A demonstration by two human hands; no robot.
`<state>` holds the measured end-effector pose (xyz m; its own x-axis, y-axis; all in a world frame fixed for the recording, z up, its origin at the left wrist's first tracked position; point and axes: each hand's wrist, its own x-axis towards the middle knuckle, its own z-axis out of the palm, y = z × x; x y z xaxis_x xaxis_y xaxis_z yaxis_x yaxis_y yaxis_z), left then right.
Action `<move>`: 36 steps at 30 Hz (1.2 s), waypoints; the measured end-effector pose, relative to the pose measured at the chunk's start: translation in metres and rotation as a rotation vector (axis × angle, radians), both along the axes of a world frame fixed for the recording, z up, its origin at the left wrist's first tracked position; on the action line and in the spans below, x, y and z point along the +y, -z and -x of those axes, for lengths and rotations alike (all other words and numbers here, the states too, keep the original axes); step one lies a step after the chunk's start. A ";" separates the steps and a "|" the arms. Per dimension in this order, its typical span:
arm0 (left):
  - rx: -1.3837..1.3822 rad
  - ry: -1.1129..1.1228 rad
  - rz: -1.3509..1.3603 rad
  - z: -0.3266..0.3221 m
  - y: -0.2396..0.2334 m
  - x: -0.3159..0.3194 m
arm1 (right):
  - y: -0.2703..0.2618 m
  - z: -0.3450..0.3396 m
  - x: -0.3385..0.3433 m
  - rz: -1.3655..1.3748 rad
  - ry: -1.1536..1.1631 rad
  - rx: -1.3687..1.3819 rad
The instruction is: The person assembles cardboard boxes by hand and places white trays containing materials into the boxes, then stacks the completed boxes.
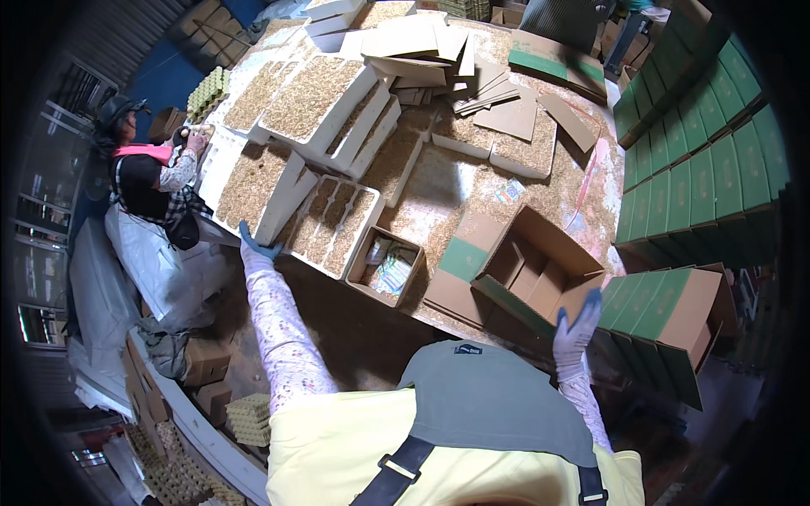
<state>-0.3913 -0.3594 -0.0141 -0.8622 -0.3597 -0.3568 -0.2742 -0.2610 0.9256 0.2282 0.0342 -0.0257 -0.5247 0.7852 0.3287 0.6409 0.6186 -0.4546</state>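
My left hand (258,245), in a blue-palmed glove, is at the near corner of a white foam tray (278,205) filled with wood shavings. Its thumb and fingers are spread around that corner. On the right, my gloved right hand (574,332) has its fingers apart beside the near right corner of an open cardboard carton (538,272). Whether it touches the carton is unclear. Cardboard dividers (528,275) show inside the carton, which sits tilted on the table edge. Between my hands are a sectioned foam tray (332,218) of shavings and a small cardboard box (386,265) holding printed packets.
Stacked foam trays (316,101) and loose cardboard sheets (506,117) cover the far table. Green-and-brown cartons (702,171) are piled high at right, one open carton (671,310) nearer. A co-worker (149,171) stands at left by egg trays (209,92).
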 end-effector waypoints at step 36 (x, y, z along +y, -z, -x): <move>-0.200 1.503 0.196 -0.320 -0.016 0.316 | 0.137 -0.005 0.048 1.154 0.225 1.145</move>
